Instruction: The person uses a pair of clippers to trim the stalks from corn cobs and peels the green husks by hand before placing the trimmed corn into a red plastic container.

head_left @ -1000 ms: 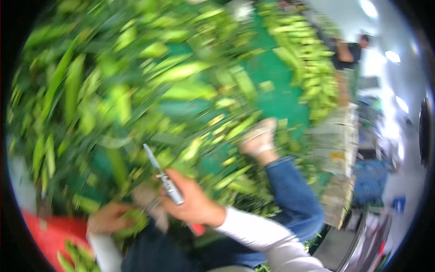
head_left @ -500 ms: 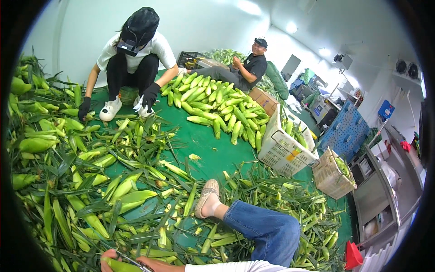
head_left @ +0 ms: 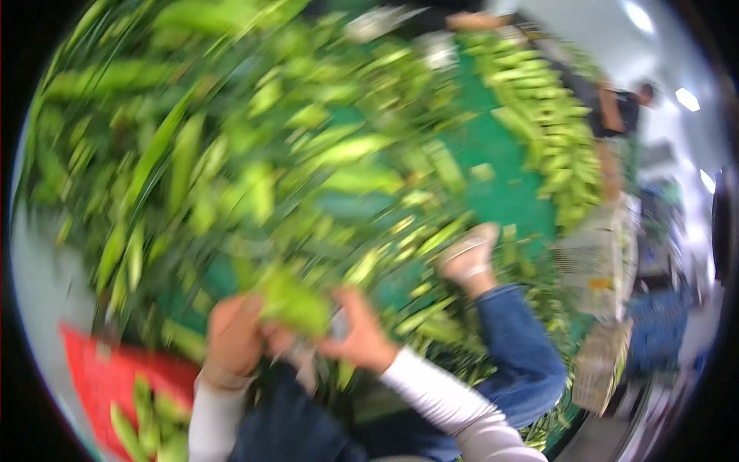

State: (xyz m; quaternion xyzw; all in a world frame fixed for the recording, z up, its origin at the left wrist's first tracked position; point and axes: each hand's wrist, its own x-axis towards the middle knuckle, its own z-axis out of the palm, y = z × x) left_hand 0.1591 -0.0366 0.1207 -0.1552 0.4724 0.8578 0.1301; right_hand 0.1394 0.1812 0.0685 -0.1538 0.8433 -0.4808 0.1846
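Near the lower middle, my left hand is closed round one end of a green ear of corn. Its other end points toward my right hand. Fingers and thumb of that hand are closed on a small grey, metal-looking tool, blurred by motion, right beside the corn. Loose husks, leaves and unshucked ears lie in a thick heap in front of both hands. My legs in blue jeans are bent below and to the right of them.
A red container with several trimmed ears stands at lower left. A long pile of trimmed corn lies on the green floor at far right. White crates stand nearby. Two people sit or crouch beyond the heaps, partly cut off.
The view has swung down and left, bringing my hands, the corn and the red container into sight. My hands were at the lower edge before, with a thin metal blade between them.
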